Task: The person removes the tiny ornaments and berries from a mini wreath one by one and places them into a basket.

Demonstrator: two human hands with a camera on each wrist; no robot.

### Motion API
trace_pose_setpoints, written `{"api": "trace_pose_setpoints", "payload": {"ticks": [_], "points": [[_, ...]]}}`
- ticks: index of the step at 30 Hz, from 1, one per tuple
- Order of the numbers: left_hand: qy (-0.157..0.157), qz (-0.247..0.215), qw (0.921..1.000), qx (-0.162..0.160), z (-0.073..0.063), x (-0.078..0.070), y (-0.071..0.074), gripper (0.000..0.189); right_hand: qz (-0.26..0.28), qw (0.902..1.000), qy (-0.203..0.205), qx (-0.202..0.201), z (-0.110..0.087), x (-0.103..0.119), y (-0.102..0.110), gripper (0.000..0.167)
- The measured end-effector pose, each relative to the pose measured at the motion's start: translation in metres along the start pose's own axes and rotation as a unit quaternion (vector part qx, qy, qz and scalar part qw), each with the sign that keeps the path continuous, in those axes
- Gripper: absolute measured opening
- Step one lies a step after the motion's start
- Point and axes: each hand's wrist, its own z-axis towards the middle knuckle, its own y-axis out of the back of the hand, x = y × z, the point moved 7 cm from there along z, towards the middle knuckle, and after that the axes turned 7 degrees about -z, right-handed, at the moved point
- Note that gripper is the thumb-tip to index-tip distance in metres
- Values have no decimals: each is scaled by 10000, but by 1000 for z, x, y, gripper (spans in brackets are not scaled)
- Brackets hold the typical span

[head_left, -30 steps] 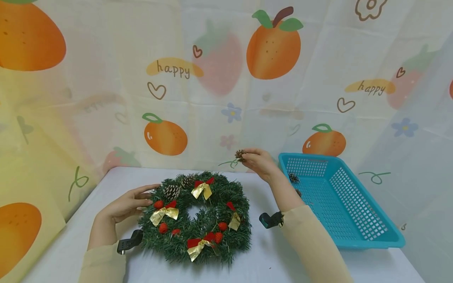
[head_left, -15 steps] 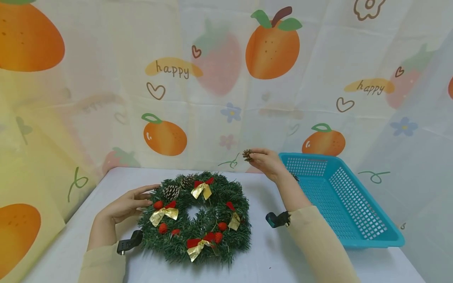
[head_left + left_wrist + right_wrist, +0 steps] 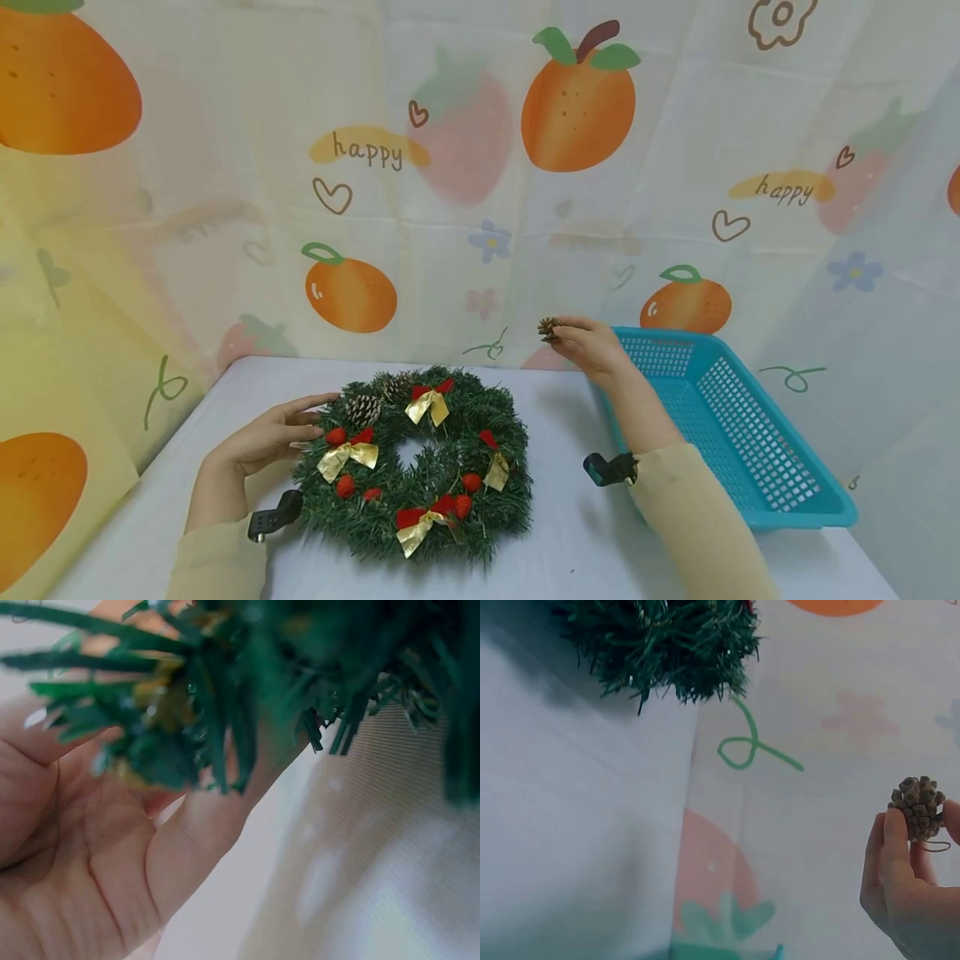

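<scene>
A green Christmas wreath (image 3: pixel 420 500) with red-and-gold bows, red berries and pinecones lies on the white table. My left hand (image 3: pixel 262 433) rests against its left edge, fingers fairly straight. In the left wrist view, green sprigs (image 3: pixel 225 682) cover part of the left hand (image 3: pixel 105 847), hiding the fingertips. My right hand (image 3: pixel 592 346) pinches a small brown pinecone (image 3: pixel 548 328) above the table's back edge, between wreath and basket. The right wrist view shows the right hand (image 3: pixel 907 877) with fingertips on the pinecone (image 3: pixel 917 808); a thin wire loop hangs below it.
A blue plastic basket (image 3: pixel 787 521) stands on the right; my right forearm hides part of its left side. A fruit-patterned cloth (image 3: pixel 480 167) hangs behind the table (image 3: pixel 547 550). Each wrist carries a small black camera.
My right hand has moved to the right with the pinecone, away from the wreath and towards the basket. It now covers more of the basket's left side. The left hand and wreath have stayed put.
</scene>
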Motion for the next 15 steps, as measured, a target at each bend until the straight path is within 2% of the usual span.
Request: {"api": "trace_pose_setpoints", "payload": {"ticks": [15], "points": [[-12, -198, 9998, 75, 1, 1, -1, 70, 355, 9993, -112, -74, -10, 2, 30, 55]]}}
